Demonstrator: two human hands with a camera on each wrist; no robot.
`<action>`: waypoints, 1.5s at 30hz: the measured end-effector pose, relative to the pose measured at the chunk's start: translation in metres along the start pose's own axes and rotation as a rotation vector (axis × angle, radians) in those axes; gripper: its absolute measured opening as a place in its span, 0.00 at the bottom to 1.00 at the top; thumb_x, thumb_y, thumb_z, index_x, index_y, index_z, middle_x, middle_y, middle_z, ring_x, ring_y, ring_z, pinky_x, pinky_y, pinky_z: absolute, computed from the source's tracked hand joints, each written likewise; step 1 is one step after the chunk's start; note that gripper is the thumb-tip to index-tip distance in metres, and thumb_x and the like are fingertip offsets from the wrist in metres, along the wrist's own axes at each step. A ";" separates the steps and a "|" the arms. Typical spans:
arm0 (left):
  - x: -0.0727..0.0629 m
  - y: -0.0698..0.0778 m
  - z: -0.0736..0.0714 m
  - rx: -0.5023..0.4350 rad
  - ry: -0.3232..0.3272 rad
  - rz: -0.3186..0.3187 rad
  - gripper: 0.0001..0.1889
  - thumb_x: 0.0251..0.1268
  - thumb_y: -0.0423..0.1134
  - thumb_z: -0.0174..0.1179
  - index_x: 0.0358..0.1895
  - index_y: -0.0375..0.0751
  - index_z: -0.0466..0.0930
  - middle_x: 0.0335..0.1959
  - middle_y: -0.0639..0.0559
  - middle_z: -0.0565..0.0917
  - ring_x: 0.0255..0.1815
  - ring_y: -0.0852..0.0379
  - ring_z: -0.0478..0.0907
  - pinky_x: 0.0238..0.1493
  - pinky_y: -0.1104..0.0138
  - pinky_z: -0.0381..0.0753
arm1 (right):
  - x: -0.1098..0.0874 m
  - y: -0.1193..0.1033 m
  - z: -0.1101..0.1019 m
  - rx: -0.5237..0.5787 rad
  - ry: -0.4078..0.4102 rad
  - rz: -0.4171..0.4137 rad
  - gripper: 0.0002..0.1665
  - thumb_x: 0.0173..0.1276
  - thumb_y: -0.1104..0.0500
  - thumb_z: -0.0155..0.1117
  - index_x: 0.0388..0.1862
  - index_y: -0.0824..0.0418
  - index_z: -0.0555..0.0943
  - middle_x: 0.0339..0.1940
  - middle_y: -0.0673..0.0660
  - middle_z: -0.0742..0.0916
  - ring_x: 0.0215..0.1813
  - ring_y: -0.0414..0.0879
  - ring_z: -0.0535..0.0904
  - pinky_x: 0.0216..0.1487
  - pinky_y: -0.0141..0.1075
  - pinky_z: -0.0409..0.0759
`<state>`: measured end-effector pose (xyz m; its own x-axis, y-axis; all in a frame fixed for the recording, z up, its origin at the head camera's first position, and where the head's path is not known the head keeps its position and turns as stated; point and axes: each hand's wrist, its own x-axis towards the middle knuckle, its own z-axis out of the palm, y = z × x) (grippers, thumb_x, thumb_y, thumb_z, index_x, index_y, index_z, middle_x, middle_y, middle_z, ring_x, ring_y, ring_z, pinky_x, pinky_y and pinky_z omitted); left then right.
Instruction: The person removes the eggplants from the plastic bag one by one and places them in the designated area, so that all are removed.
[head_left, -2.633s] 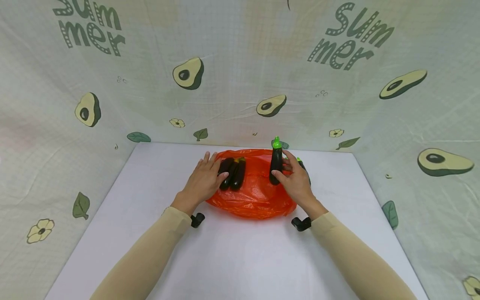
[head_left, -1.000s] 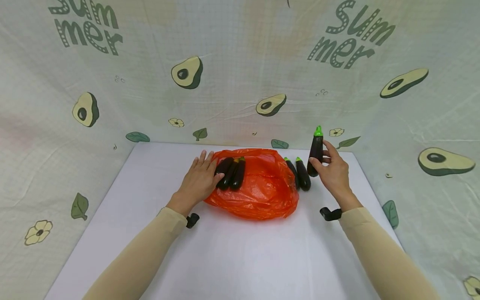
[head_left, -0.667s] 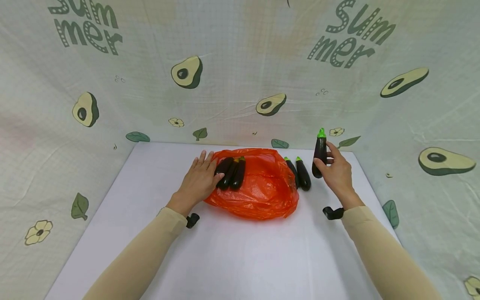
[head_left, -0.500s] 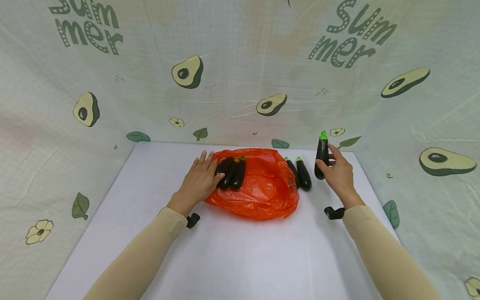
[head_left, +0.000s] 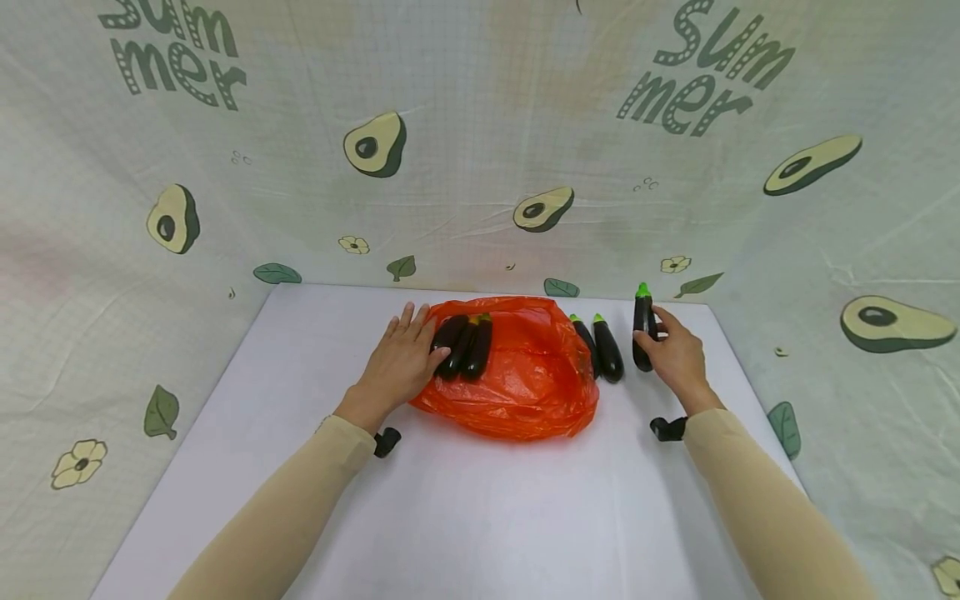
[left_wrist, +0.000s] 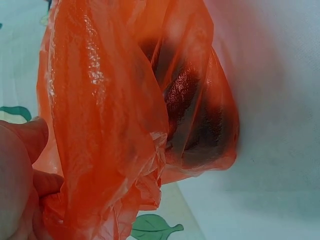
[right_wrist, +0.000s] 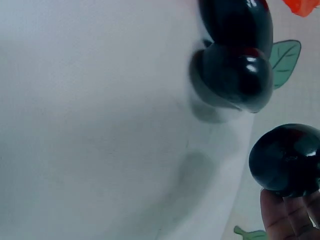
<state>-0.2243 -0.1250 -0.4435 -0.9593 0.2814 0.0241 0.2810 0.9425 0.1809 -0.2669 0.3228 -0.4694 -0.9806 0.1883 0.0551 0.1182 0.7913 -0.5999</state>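
My right hand (head_left: 675, 352) grips a dark eggplant (head_left: 644, 329) with a bright green stem, thumb on one side and fingers on the other. In the right wrist view its rounded end (right_wrist: 285, 160) hangs above the table, with a shadow below. Just left of it, two more eggplants (head_left: 608, 350) lie side by side on the table, against the bag. My left hand (head_left: 401, 358) rests on the left edge of an open red plastic bag (head_left: 525, 367), fingers extended and thumb spread. Inside the bag, near that thumb, lie several eggplants (head_left: 477, 348); the bag film partly veils them in the left wrist view.
The white table (head_left: 480, 517) stretches in front of the bag and to both sides. A patterned cloth (head_left: 450, 208) rises behind the table and along its sides. Small black wrist devices (head_left: 667, 428) sit below both hands.
My right hand has carried the eggplant from over the bag to the right of the two lying eggplants, then lowered it. My left hand has stayed nearly still at the bag's left edge.
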 end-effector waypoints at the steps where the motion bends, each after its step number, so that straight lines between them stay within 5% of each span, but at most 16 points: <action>1: 0.000 0.000 0.000 0.000 0.000 -0.001 0.40 0.84 0.58 0.48 0.85 0.35 0.53 0.88 0.40 0.50 0.89 0.38 0.39 0.87 0.45 0.45 | 0.001 0.002 0.001 -0.005 -0.006 -0.001 0.42 0.81 0.46 0.60 0.86 0.57 0.60 0.71 0.73 0.79 0.67 0.68 0.79 0.51 0.55 0.86; 21: 0.002 0.001 0.004 -0.008 0.013 0.016 0.39 0.84 0.58 0.48 0.84 0.33 0.55 0.87 0.38 0.52 0.89 0.37 0.41 0.86 0.44 0.45 | 0.013 0.029 0.020 -0.079 -0.095 -0.027 0.40 0.80 0.45 0.59 0.82 0.64 0.65 0.67 0.76 0.80 0.63 0.72 0.77 0.62 0.64 0.76; 45: 0.002 0.000 0.005 -0.014 0.014 0.017 0.39 0.84 0.58 0.49 0.83 0.32 0.56 0.87 0.38 0.52 0.89 0.37 0.42 0.86 0.43 0.48 | 0.017 0.030 0.030 -0.101 -0.143 -0.010 0.42 0.81 0.40 0.55 0.77 0.71 0.69 0.65 0.76 0.81 0.65 0.73 0.77 0.68 0.65 0.74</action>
<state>-0.2262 -0.1233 -0.4485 -0.9547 0.2947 0.0408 0.2969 0.9350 0.1941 -0.2850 0.3329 -0.5102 -0.9932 0.1010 -0.0582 0.1166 0.8486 -0.5161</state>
